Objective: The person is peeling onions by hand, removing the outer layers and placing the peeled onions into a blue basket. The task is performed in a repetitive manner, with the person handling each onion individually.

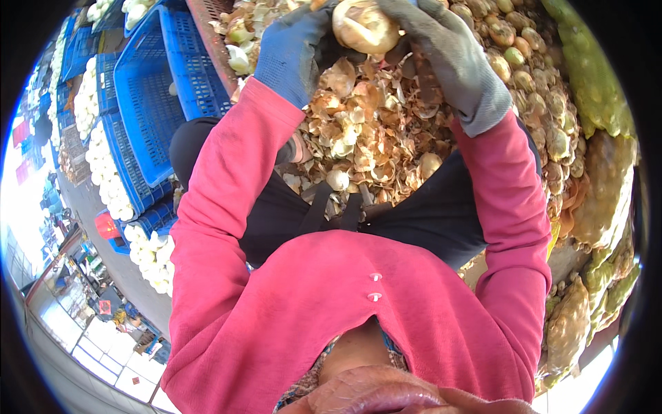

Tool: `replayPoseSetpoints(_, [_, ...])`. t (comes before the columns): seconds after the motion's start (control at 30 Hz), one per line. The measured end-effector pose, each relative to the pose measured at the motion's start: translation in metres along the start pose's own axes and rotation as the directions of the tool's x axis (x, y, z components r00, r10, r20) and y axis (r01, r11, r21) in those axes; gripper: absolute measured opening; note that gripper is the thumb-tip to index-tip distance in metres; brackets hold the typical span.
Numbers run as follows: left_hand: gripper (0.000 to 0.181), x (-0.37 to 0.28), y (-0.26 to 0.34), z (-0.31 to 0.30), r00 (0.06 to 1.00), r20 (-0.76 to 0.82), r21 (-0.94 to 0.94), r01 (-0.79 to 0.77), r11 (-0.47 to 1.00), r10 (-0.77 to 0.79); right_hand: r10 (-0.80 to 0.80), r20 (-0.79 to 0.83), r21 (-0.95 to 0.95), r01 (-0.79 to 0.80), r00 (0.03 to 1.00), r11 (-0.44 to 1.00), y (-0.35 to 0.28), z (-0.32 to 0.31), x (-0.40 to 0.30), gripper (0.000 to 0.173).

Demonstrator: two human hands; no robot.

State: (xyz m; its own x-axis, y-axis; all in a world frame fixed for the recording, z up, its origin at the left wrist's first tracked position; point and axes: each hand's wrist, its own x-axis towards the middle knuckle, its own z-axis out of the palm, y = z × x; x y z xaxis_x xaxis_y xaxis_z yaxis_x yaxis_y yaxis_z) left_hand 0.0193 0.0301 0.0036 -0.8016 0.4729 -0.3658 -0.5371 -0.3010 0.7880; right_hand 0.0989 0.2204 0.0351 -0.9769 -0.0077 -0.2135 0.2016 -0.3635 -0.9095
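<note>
An onion (pixel 365 26) with pale golden skin is held between my two gloved hands at the top of the view. My left hand (pixel 297 49), in a blue knit glove with a dark coated palm, grips its left side. On the other side my right hand (pixel 450 57), in a grey glove, has its fingers against the onion; some fingertips are cut off or hidden. Below the hands lies a heap of dry onion skins (pixel 362 129). A whole onion (pixel 429 164) and a peeled white onion (pixel 337 180) rest in the skins between my legs.
Blue plastic crates (pixel 150 103) stand at the left, several filled with peeled white onions (pixel 106 171). On the right is a pile of unpeeled onions (pixel 538 93), bordered by a green mesh sack (pixel 595 72) and more full sacks (pixel 605 191).
</note>
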Motion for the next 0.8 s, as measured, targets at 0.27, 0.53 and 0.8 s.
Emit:
replayPoseSetpoints(0.27, [0.094, -0.023, 0.010, -0.018, 0.909, 0.285, 0.356, -0.396, 0.847, 0.305, 0.135, -0.072, 0.169, -0.122, 0.988, 0.978, -0.006, 0.039, 0.013, 0.039])
replayPoseSetpoints(0.53, [0.071, -0.035, 0.043, -0.033, 0.980, 0.196, 0.099, -0.039, 0.994, 0.019, -0.211, -0.024, -0.501, 0.171, 0.977, 0.848, -0.010, 0.040, 0.024, 0.027])
replayPoseSetpoints(0.8, [0.058, -0.023, 0.025, -0.051, 0.989, 0.145, 0.227, -0.066, 0.972, 0.033, -0.316, 0.168, -0.899, 0.277, 0.934, 0.339, 0.008, 0.045, 0.022, 0.045])
